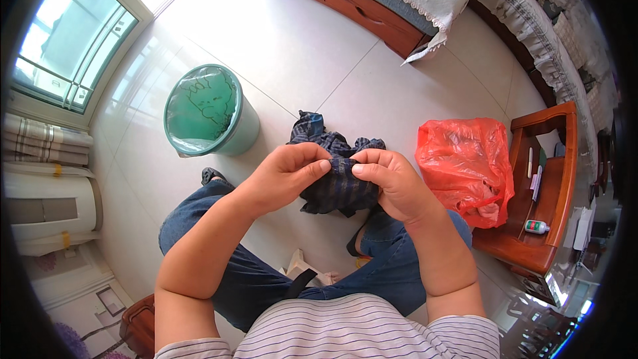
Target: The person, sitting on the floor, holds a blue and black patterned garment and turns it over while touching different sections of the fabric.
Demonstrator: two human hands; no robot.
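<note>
A dark blue and grey striped cloth (343,192) hangs between my two hands, in front of my knees. My left hand (281,174) pinches its upper edge between thumb and forefinger. A short way to the right, my right hand (394,179) grips the same edge, thumb uppermost. The short stretch of edge between both thumbs is held up, and the fabric below it drops loosely. Behind the hands, more bunched dark fabric (319,132) of similar pattern reaches towards the floor; whether it is one piece with the held part, I cannot tell.
A green lined bin (251,129) stands on the tiled floor (319,70) at left. To the right, a red plastic bag (458,159) leans by a wooden stand (548,239) holding a small white bottle (536,227). A wooden drawer unit (349,2) stands at the back.
</note>
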